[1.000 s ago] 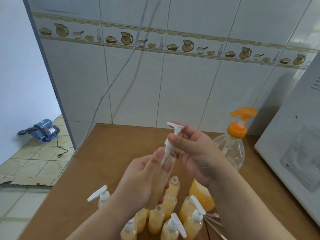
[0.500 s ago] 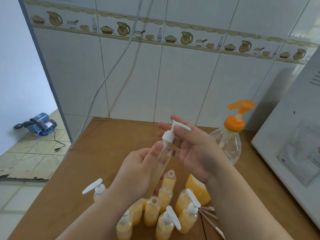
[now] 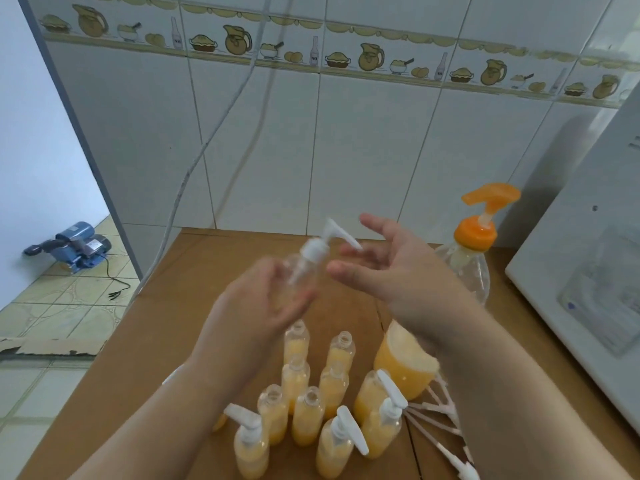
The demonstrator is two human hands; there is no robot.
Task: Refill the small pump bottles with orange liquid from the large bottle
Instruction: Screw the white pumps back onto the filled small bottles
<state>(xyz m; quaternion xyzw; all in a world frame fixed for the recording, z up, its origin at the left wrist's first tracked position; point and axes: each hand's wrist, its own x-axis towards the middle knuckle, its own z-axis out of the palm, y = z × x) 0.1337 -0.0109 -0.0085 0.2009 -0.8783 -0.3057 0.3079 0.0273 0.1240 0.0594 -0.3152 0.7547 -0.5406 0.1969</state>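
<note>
My left hand (image 3: 266, 303) grips a small clear bottle (image 3: 304, 271) with a white pump top (image 3: 329, 237), held tilted above the table; the bottle is blurred. My right hand (image 3: 391, 271) is beside the pump nozzle with fingers spread and holds nothing. Below stand several small bottles of orange liquid (image 3: 298, 379), some uncapped, some with white pumps (image 3: 346, 431). The large bottle (image 3: 467, 271) with an orange pump (image 3: 485, 216) stands at the right, orange liquid (image 3: 401, 362) showing at its base under my right wrist.
Loose white pump tubes (image 3: 436, 420) lie on the brown table (image 3: 194, 278) at the right of the bottles. A white appliance (image 3: 588, 271) fills the right side. A cable (image 3: 207, 140) hangs down the tiled wall. A blue pump (image 3: 72, 245) sits on the floor left.
My right hand has let go of the pump top and opened, moving slightly right. The held bottle has tipped with its nozzle now pointing right. The camera has tilted down a little.
</note>
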